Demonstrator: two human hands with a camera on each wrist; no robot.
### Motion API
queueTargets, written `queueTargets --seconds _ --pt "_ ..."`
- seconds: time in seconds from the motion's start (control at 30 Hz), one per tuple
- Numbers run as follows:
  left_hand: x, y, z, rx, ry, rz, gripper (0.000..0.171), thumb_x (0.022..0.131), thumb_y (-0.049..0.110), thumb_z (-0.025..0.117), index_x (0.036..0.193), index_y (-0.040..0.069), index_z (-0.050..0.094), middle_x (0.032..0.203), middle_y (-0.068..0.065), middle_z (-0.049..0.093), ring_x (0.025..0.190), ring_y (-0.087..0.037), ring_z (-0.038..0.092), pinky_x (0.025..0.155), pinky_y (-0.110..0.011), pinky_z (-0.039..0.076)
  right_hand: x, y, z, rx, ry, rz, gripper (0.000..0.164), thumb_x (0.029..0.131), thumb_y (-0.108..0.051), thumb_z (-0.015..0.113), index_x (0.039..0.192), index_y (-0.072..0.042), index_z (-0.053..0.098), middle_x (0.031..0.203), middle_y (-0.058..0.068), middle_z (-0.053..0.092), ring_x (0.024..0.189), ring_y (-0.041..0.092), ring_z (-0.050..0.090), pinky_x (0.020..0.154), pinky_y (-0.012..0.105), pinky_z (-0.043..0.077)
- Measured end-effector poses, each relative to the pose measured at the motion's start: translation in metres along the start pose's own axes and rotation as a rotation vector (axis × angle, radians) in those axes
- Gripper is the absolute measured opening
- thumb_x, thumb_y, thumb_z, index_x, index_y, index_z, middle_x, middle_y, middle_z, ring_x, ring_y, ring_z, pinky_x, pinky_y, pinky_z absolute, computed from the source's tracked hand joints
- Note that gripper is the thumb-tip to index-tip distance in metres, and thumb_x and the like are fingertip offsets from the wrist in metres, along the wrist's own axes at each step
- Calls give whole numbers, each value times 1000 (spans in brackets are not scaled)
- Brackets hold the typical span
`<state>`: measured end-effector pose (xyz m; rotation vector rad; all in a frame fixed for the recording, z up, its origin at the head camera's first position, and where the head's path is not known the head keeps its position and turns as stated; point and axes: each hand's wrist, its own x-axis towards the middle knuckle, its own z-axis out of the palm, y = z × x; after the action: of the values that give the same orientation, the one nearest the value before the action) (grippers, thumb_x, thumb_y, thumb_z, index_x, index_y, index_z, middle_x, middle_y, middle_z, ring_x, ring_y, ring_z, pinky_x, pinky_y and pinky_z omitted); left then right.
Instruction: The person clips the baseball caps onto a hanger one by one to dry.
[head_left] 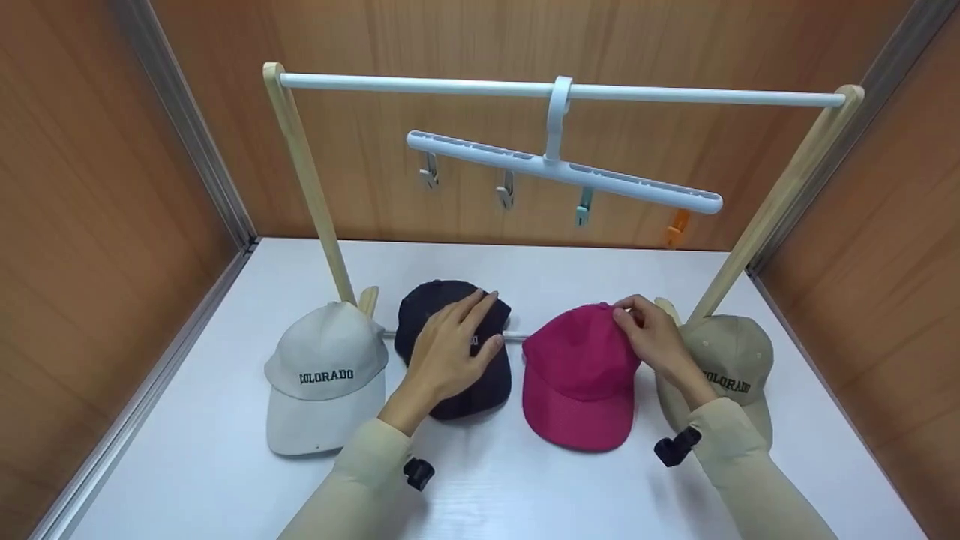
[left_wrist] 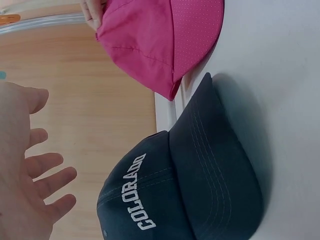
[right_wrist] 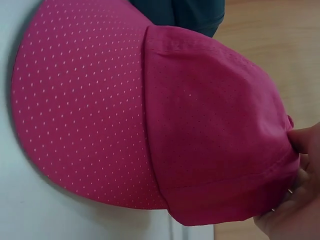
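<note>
We see a pink cap (head_left: 581, 367) with a pale-dotted brim, crown up, somewhat nearer the tabletop's (head_left: 525, 487) right edge than its left, its crown pinched by the right hand (head_left: 660, 341). Beside it, apart, we find a navy cap (head_left: 480, 390) lettered COLORADO in white, also crown up. Both brims face away from the back edge.

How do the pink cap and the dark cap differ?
The dark cap shows white letters; the pink cap shows none in these views. The pink cap's brim is dotted; the dark cap's brim has stitched lines. The right hand pinches the pink cap; the left hand is near the dark cap, not gripping it. Both are brimmed caps, side by side.
</note>
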<state>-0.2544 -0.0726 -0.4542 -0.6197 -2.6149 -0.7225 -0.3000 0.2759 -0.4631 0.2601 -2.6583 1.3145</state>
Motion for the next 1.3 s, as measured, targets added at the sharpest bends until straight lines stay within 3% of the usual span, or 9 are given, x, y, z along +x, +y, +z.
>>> queueTargets --seconds 0.23,0.53,0.8,0.97,1.13,1.3 --pt "6 2 4 -54 -31 11 58 107 39 61 160 20 48 162 -10 50 148 -31 48 121 -55 38 -2 -21 -3 -25 3 -74 19 110 -20 59 120 -7 71 84 4 63 79 18 52 69 29 44" --pt "18 11 10 -240 -124 -14 60 107 37 61 163 25 44 165 -5 47 152 -27 43 124 -52 33 -5 -40 -8 -29 -43 -145 17 110 -18 59 120 -8 69 92 7 68 85 21 57 73 29 49" --pt "30 24 9 -424 -168 -19 60 107 37 62 162 24 44 160 -4 52 143 -25 53 116 -53 43 -10 -58 -10 -8 -45 -266 10 107 -12 64 113 -11 72 82 1 65 77 18 55 68 25 46" --pt "32 27 9 -477 -191 -22 55 107 34 63 159 24 48 155 -7 55 138 -28 56 109 -50 49 -12 -67 -11 -5 -53 -315 10 107 -11 65 111 -13 74 82 -2 64 77 16 56 70 25 46" --pt "35 29 11 -522 -215 -15 51 107 34 64 155 24 50 154 -4 56 142 -22 52 104 -41 55 -14 -69 -12 2 -82 -329 11 107 -13 64 112 -14 74 89 -3 70 81 17 60 72 24 50" --pt "39 32 13 -492 -216 26 49 108 33 62 155 24 50 154 -5 57 144 -21 51 114 -46 47 -16 -72 -14 20 -109 -359 12 107 -13 64 114 -14 74 97 -3 74 85 17 64 74 23 56"
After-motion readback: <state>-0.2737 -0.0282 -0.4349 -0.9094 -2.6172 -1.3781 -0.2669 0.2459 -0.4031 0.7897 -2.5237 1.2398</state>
